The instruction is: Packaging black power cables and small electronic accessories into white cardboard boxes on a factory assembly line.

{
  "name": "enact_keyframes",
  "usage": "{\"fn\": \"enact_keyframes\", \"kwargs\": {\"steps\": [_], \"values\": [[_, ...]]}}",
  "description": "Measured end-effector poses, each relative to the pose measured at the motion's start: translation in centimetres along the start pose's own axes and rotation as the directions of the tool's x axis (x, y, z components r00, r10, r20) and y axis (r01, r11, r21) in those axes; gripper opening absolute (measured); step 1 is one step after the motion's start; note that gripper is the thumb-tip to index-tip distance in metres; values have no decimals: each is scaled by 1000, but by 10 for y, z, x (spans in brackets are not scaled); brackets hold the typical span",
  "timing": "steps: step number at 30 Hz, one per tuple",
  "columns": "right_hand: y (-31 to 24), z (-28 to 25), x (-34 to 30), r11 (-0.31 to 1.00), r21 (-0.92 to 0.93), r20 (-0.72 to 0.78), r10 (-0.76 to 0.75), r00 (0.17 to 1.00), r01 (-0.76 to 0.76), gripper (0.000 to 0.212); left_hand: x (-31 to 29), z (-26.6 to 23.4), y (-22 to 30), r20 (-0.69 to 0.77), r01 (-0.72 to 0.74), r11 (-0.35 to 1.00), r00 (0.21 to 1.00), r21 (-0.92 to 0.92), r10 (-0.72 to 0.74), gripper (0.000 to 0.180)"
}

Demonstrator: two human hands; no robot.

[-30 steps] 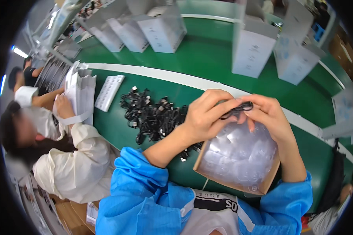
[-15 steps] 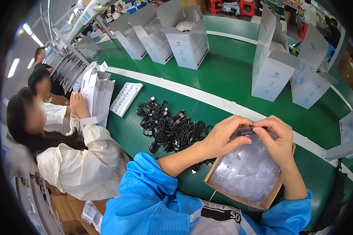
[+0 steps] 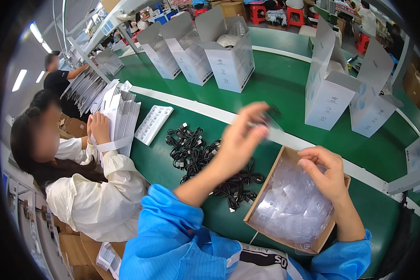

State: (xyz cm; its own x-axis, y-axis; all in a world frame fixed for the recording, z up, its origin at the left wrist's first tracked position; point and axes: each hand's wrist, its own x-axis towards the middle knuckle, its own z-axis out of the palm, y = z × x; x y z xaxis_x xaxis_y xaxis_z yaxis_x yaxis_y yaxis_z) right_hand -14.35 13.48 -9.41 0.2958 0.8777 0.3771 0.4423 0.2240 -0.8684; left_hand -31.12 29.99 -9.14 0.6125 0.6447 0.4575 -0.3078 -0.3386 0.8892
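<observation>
Head | left hand [image 3: 238,135] + blurred black cable [image 3: 274,113]: moved from right hand [image 3: 329,175]

Gap between cartons [image 3: 228,70], cables [image 3: 191,156] left of box [image 3: 325,237]

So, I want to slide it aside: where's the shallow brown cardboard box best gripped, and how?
Probably by its left and right outer walls, coming from both sides: the box is open-topped and heaped with clear plastic pieces, one overlapping the near edge, so reaching from above might disturb them.
</observation>
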Motion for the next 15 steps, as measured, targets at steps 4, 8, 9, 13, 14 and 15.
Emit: {"fn": "enact_keyframes", "kwargs": {"steps": [4,8,9,13,14,15], "values": [[1,2,1,994,-102,68,-30,997,37,10,80,-94,0,-118,-113,953,981,280,151,29],[-6,9,4,986,-146,125,-62,990,81,9,187,-211,-6,-263,-206,745,849,634,458,30],[-5,11,5,984,-159,139,-63,988,85,8,210,-234,-9,-270,-178,665,814,725,513,29],[-9,12,7,969,-216,192,-78,978,119,9,261,-271,-17,-229,-35,401,774,915,590,28],[-9,13,9,968,-219,192,-77,978,120,9,265,-277,-19,-209,28,296,774,955,598,27],[-9,13,10,967,-226,201,-70,977,116,9,266,-278,-21,-209,27,300,776,954,595,27]]}}
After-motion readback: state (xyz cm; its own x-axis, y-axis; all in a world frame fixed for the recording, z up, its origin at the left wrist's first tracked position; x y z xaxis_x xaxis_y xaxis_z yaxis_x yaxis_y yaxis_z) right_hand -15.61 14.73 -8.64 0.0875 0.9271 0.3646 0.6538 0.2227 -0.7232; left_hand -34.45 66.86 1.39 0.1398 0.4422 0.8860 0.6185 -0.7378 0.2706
